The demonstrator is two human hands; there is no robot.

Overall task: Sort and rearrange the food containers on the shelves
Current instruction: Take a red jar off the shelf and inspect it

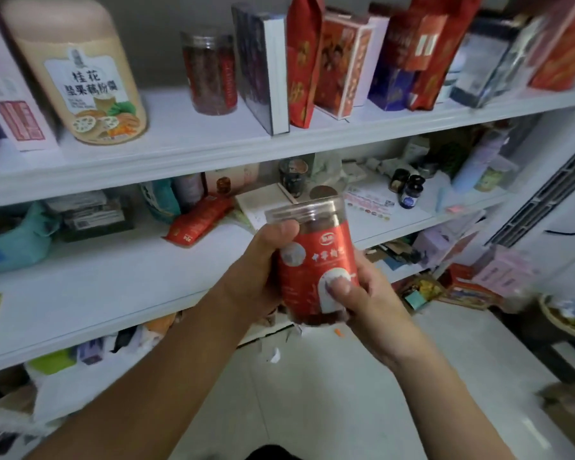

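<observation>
While tilted, red jar (316, 257) — left hand (263, 260), right hand (369, 293), thumbs-forward grip.

A pale tiled floor (329, 400) filled the frame from five to six o'clock, with a scrap of white paper (274, 355) and a small orange bit (338, 333) lying on it just below centre. At three o'clock ran a dark slatted grille (541, 194) in a white casing. At four o'clock, a dark stool (528, 327) bore a round bowl (545, 313).

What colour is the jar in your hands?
The jar is red with white patches and has a clear lid. The head view shows it best.
</observation>
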